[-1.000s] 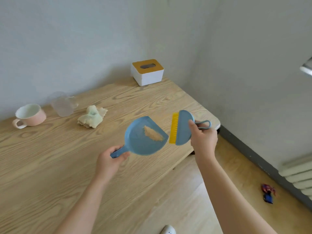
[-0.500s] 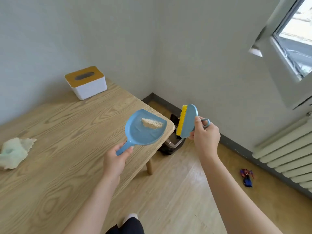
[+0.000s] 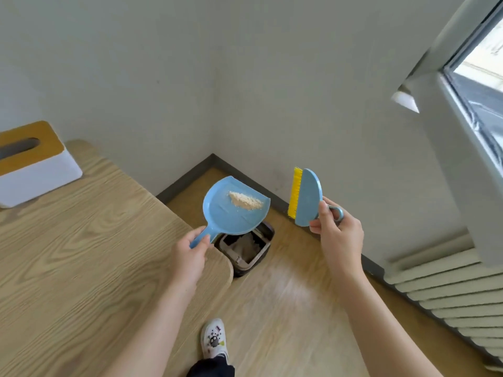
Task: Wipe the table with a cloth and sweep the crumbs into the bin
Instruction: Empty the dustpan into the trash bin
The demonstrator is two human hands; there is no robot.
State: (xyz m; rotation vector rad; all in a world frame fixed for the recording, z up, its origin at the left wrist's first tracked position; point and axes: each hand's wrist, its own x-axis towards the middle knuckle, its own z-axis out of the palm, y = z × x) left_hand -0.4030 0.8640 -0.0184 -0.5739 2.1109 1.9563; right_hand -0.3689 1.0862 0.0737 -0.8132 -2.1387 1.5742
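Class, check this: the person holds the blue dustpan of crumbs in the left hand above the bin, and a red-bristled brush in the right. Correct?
Not quite: the head view shows the brush has yellow bristles, not red. The rest holds.

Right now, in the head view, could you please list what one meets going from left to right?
Tissue box → left hand → dustpan with crumbs → brush → right hand → radiator.
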